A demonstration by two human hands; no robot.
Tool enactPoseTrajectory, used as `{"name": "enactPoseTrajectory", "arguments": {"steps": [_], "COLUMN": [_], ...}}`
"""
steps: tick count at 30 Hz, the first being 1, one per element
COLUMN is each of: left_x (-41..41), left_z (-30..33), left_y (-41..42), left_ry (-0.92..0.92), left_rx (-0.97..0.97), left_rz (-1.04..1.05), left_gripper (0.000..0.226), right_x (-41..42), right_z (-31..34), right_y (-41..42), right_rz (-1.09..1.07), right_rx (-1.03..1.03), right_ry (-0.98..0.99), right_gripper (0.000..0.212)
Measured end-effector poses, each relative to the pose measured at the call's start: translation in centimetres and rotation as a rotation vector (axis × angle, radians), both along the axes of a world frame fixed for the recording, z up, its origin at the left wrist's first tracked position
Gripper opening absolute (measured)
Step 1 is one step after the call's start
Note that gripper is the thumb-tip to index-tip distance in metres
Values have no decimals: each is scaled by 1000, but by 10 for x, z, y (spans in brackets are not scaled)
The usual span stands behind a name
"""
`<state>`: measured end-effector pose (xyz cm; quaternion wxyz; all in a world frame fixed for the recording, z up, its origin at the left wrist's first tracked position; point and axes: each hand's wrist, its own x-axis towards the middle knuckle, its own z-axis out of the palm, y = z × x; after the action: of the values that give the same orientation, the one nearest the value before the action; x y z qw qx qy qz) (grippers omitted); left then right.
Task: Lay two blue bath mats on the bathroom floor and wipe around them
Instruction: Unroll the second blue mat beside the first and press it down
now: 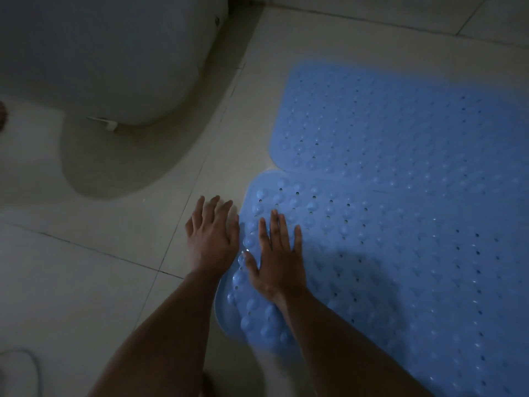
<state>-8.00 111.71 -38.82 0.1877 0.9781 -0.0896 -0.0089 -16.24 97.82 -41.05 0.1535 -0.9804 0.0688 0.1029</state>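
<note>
I see both hands spread flat, fingers splayed, grasping nothing: my left hand [211, 239] presses palm-down on the pale glossy floor tile [86, 282] just beside the mat edge, my right hand [276, 253] lies flat on the near blue bath mat [400, 282]. That mat is soft rubbery plastic, rounded at its corner, studded with domed suction cups and small punched holes. The far blue bath mat [386, 116] touches it along one edge. A smooth white toilet base [114, 67] curves at left. No writing is legible.
</note>
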Motion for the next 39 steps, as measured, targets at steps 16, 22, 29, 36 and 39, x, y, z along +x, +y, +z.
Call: {"name": "enactPoseTrajectory", "arguments": {"steps": [16,22,29,36,39], "left_x": [-72,-81,-80,-79,-70], "left_z": [-20,-24,-26,-24,-13], "left_y": [-35,-44,-44,-44,-49], "left_ry": [113,86,93,140,315], "left_rx": [215,293,311,325,348], "left_rz": [-361,-320,-313,-324,-345], "left_gripper": [78,90,89,94,101], "right_x": [55,54,49,30,23], "right_z": [75,56,46,48,55], "right_y": [-97,-119,-124,-137,-136], "right_rz": [-252,-221,-221,-237,-238], "right_rx": [482,450,436,391,352], "right_ry": [-50,-153,-201,-205,-181], "right_gripper": [35,30,28,23,23]}}
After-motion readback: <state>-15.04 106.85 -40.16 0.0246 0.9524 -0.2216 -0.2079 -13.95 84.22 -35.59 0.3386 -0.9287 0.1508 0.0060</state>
